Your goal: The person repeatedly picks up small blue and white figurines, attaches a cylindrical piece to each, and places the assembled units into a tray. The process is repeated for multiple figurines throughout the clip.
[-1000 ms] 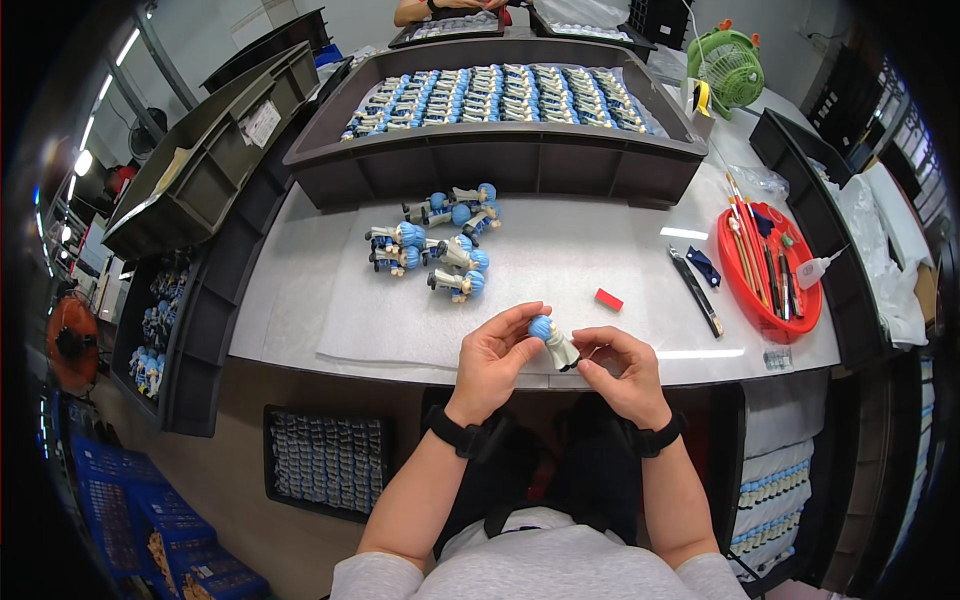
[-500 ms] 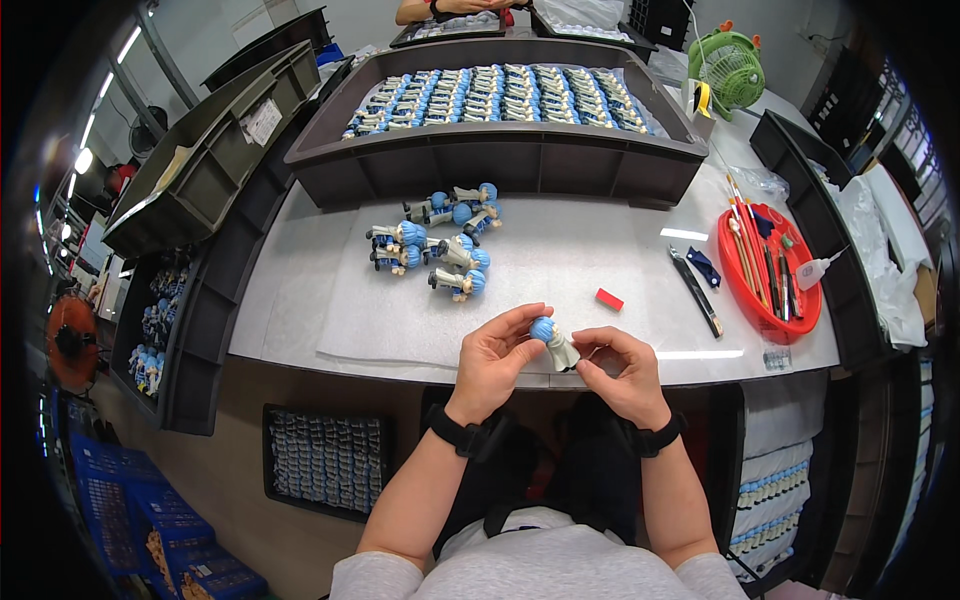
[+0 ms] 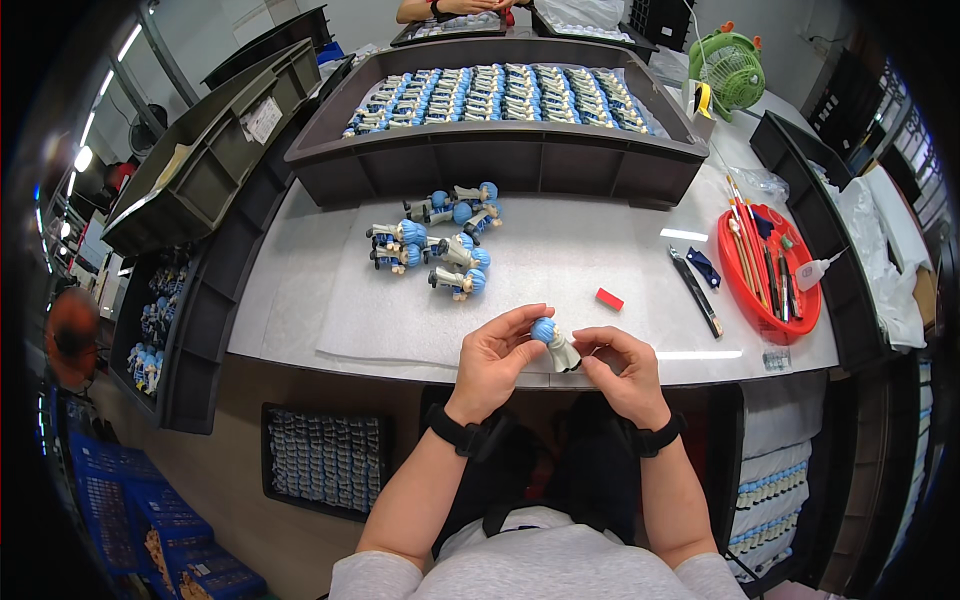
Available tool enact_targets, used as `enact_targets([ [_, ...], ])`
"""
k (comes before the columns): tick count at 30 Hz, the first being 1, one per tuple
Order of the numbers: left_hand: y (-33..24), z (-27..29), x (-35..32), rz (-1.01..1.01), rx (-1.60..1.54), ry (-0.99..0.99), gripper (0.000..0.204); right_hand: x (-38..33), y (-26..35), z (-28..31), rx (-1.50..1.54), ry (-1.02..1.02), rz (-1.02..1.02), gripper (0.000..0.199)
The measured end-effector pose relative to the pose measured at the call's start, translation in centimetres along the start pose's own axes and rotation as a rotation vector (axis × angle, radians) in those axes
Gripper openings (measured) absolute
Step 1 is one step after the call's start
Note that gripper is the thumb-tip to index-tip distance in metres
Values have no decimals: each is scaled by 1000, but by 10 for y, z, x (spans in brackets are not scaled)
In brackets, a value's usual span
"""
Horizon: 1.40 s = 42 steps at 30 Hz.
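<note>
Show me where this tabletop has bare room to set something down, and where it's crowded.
Free: the white sheet between the loose figurines and the red block, and the strip between that block and the black tool. Crowded: among the loose figurines, inside the red basket, and at the near edge, where the left hand and right hand hold a blue-haired figurine.

Tube lights (image 3: pixel 128 46) glow left of the white table (image 3: pixel 278 305), a barred window (image 3: pixel 915 140) right, brownish floor (image 3: pixel 236 440) below.

Tube lights (image 3: pixel 128 46) glowed at left, glare (image 3: pixel 698 354) streaked the surface (image 3: pixel 575 245), the orange fan (image 3: pixel 73 338) blurred, edges bowed toward black corners
</note>
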<state>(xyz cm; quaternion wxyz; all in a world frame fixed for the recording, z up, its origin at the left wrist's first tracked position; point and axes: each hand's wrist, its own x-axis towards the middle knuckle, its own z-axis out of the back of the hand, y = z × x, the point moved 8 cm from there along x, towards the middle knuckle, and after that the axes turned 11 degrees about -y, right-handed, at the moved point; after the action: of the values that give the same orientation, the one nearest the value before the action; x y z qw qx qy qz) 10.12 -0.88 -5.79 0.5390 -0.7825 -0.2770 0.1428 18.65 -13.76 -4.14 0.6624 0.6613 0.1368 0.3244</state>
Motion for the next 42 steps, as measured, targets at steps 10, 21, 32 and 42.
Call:
enact_targets([
  [10,-3,-1,-2,24,34,14,42,-1,7,-7,-44,11,8,26],
  [21,2,12,3,-25,138,-84,38,-21,-1,60,367,-151,-95,28],
  [32,2,12,2,-2,206,-101,36,-250,-85,387,-428,-905,-495,25],
  [42,4,12,3,-7,215,-99,33,-301,-167,413,-604,-698,-933,23],
])
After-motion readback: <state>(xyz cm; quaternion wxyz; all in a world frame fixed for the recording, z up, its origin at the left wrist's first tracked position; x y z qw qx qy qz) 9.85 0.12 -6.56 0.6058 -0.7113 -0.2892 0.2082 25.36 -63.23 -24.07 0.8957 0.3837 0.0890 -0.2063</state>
